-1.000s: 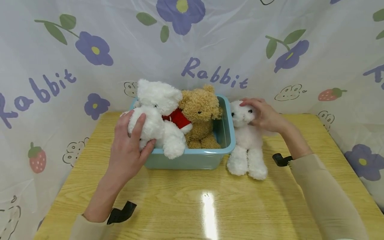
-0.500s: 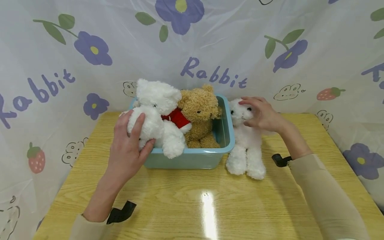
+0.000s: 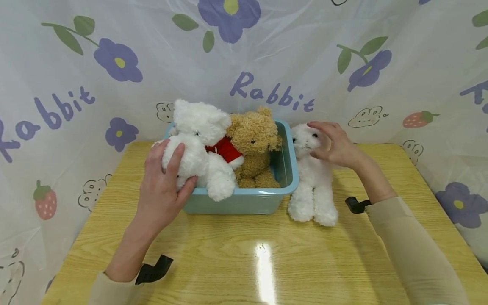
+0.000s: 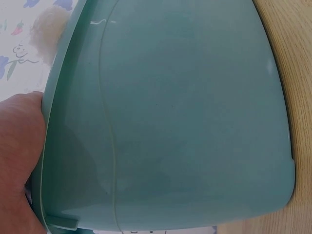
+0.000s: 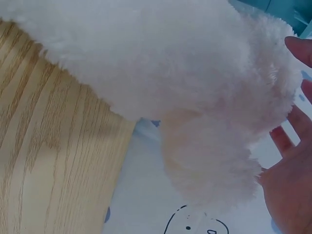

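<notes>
My left hand (image 3: 162, 182) grips the head of a white plush toy (image 3: 188, 154) at the left end of a pale blue-green plastic tub (image 3: 236, 203). One of that toy's limbs hangs over the tub's front rim. In the left wrist view, the hand (image 4: 19, 151) lies along the tub's rim. Right of the tub, a second white plush toy (image 3: 312, 178) stands on the table, against the tub's side. The fingers and thumb of my right hand (image 3: 339, 146) curve around its head. White fur (image 5: 195, 58) fills much of the right wrist view.
Inside the tub sit a white plush toy in red clothing (image 3: 202, 120) and a tan teddy bear (image 3: 255, 135). The tub stands toward the back of a wooden table (image 3: 236, 258). Behind it hangs a printed cloth (image 3: 289, 51).
The white plush toy at the right has shifted slightly back and left, with my right hand around its head. My left hand and the toys in the tub look the same.
</notes>
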`<action>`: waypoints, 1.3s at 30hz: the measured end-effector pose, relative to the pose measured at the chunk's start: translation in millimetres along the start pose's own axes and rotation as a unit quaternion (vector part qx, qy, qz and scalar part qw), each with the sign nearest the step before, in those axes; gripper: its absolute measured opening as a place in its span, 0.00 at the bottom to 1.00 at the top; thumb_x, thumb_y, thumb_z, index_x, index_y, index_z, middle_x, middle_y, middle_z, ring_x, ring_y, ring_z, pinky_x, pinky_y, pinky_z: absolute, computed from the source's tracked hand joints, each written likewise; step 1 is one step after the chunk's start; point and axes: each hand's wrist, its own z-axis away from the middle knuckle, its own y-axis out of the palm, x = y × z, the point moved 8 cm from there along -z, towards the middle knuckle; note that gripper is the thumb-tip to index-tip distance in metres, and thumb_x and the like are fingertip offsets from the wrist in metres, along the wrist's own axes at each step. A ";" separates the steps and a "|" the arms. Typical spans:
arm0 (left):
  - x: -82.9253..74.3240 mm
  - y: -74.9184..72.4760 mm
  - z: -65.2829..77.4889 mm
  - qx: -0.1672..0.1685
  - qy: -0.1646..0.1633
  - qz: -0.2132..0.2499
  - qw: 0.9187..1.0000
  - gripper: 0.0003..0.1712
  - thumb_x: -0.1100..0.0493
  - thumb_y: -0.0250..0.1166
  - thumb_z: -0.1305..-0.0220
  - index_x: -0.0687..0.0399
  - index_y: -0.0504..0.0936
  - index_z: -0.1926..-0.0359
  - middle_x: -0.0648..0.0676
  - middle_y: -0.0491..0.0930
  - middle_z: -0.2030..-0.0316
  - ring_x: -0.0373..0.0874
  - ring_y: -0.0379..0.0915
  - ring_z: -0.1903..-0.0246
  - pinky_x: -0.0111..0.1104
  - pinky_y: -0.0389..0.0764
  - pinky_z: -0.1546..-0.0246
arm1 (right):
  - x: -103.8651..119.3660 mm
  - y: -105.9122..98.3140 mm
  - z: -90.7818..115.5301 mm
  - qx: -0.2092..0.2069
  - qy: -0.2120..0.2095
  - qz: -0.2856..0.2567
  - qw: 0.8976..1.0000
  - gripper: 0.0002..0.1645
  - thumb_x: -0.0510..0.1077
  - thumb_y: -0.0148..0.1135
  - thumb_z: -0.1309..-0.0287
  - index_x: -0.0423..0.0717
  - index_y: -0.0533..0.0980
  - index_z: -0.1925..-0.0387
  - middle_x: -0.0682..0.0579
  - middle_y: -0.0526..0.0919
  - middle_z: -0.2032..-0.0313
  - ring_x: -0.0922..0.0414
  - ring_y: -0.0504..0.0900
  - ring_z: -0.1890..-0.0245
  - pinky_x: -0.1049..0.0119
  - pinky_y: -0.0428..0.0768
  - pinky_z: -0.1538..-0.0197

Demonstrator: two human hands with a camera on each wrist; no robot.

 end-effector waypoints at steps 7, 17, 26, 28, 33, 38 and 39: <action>0.0 0.0 0.3 0.000 -0.002 0.001 1.000 0.35 0.39 0.51 0.22 0.52 0.61 0.25 0.69 0.57 0.29 0.70 0.55 0.30 0.62 0.66 0.36 | 7.2 -3.5 -1.9 -0.016 -0.014 0.003 1.000 0.46 0.42 0.73 0.43 0.45 0.64 0.24 0.41 0.64 0.27 0.37 0.56 0.27 0.32 0.55 0.30; 0.2 -1.2 -0.2 0.001 0.000 0.002 1.000 0.34 0.39 0.51 0.22 0.50 0.61 0.24 0.68 0.57 0.28 0.70 0.55 0.30 0.63 0.66 0.38 | 28.4 -10.1 -9.8 -0.031 -0.032 -0.011 0.999 0.45 0.46 0.68 0.37 0.46 0.61 0.22 0.41 0.62 0.25 0.38 0.56 0.25 0.33 0.54 0.29; -0.2 0.3 0.7 0.000 0.002 -0.002 1.000 0.34 0.39 0.50 0.21 0.49 0.60 0.24 0.69 0.57 0.28 0.70 0.55 0.30 0.64 0.68 0.40 | 54.8 -3.1 -19.9 -0.021 -0.052 -0.028 0.998 0.49 0.46 0.73 0.39 0.47 0.60 0.22 0.43 0.61 0.24 0.41 0.56 0.25 0.35 0.56 0.28; -0.1 0.6 0.9 -0.001 0.002 -0.001 1.000 0.34 0.40 0.50 0.22 0.49 0.60 0.24 0.69 0.57 0.28 0.70 0.55 0.30 0.64 0.68 0.40 | 62.0 -1.3 -21.6 -0.024 -0.069 -0.027 0.997 0.50 0.45 0.75 0.41 0.47 0.60 0.22 0.43 0.62 0.25 0.41 0.57 0.25 0.37 0.57 0.28; -0.1 0.5 0.6 -0.004 0.005 0.000 1.000 0.34 0.40 0.51 0.22 0.49 0.60 0.23 0.69 0.57 0.28 0.70 0.55 0.30 0.64 0.68 0.39 | 85.7 2.3 -26.2 -0.046 -0.147 0.018 0.988 0.54 0.44 0.81 0.48 0.43 0.62 0.24 0.42 0.65 0.27 0.41 0.62 0.27 0.41 0.60 0.28; 0.0 -0.8 0.4 -0.005 0.004 -0.001 1.000 0.34 0.40 0.51 0.22 0.48 0.60 0.23 0.69 0.58 0.28 0.70 0.55 0.30 0.64 0.68 0.39 | 115.1 10.6 -32.5 -0.064 -0.225 0.084 0.969 0.56 0.47 0.84 0.53 0.39 0.65 0.26 0.37 0.67 0.29 0.39 0.65 0.30 0.41 0.60 0.28; 0.0 -1.1 0.1 -0.005 0.005 -0.001 1.000 0.34 0.40 0.51 0.21 0.49 0.60 0.23 0.69 0.58 0.28 0.70 0.55 0.30 0.64 0.68 0.39 | 121.0 13.1 -34.6 -0.064 -0.234 0.093 0.966 0.56 0.47 0.84 0.53 0.39 0.65 0.26 0.37 0.67 0.29 0.38 0.66 0.30 0.41 0.61 0.28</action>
